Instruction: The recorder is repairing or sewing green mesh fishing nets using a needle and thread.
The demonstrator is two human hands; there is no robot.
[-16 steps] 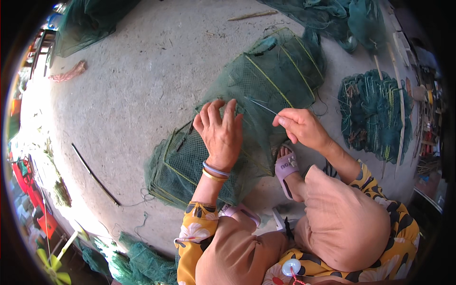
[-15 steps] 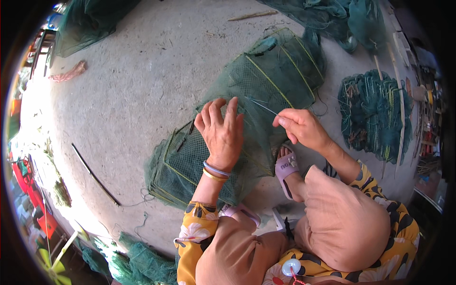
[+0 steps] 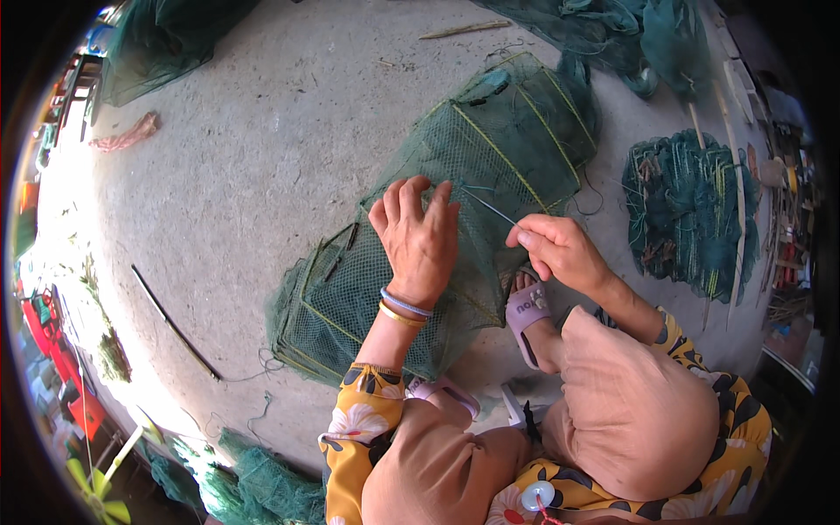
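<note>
Well left of our left hand there's a skinny black rod just lying on the concrete floor. Our left hand has its fingers curled over the green net, though we can't tell if it's pinching any mesh. The net spreads below both hands. Next up, a thin metal tool, gripped in our right hand. Right of that hand sits a folded netting bundle.
</note>
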